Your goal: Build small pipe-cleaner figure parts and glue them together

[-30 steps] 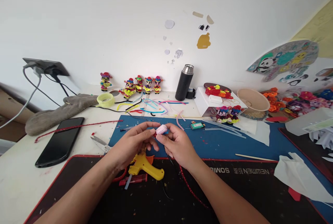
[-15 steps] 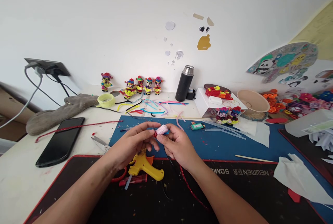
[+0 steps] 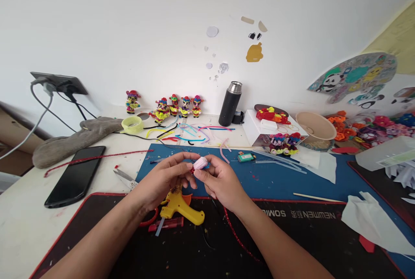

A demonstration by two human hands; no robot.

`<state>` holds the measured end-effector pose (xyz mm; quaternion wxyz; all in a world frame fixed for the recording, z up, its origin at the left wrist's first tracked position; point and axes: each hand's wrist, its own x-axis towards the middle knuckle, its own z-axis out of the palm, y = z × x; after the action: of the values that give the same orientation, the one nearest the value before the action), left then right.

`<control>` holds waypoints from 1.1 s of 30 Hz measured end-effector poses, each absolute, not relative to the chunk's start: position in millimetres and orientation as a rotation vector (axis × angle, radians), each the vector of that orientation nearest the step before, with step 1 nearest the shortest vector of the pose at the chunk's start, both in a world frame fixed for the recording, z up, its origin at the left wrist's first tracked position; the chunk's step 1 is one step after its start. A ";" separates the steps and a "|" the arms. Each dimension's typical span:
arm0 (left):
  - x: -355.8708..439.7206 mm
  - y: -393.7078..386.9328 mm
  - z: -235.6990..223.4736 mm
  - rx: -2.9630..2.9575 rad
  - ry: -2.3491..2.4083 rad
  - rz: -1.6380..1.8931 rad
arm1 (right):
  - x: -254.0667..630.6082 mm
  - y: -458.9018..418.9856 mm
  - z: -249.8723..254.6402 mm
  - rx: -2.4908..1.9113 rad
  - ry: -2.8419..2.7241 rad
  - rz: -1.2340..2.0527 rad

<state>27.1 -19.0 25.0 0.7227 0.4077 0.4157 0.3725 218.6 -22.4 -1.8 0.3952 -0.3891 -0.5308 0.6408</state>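
Note:
Between my two hands is a small pale pink pipe-cleaner piece (image 3: 201, 163) with glittery red at its lower left and a bit of blue at its right. My left hand (image 3: 175, 173) pinches its red end with thumb and fingertips. My right hand (image 3: 222, 179) is closed on its pink side, thumb in front. A red tinsel pipe cleaner (image 3: 235, 231) runs from under my right hand down across the black mat; whether it joins the held piece is hidden. Below my left hand lies a yellow hot glue gun (image 3: 184, 210) with a clear glue stick.
Scissors (image 3: 125, 179) and a phone (image 3: 76, 177) lie left. Behind stand pipe-cleaner figures (image 3: 162, 110), loose pipe cleaners (image 3: 191, 132) and a black thermos (image 3: 230, 104). At right are a white box (image 3: 253, 130), a wooden stick (image 3: 317, 198) and white paper (image 3: 372, 220).
The pink piece has tilted slightly between my fingers, and my right thumb has shifted a little left along it. The rest stays where it was.

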 end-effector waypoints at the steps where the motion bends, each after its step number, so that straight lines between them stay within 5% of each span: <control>1: 26.7 -18.9 24.4 0.893 0.909 0.819 | 218.7 -22.4 -2.2 -0.987 -1.346 1.625; 33: 26.6 -19.0 24.5 0.870 0.908 0.829 | 217.9 -24.1 0.3 -1.005 -1.385 1.597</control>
<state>26.6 -19.0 24.5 0.7297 0.3950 0.4122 0.3763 217.9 -24.1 0.3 0.3898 -0.3952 -0.5451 0.6283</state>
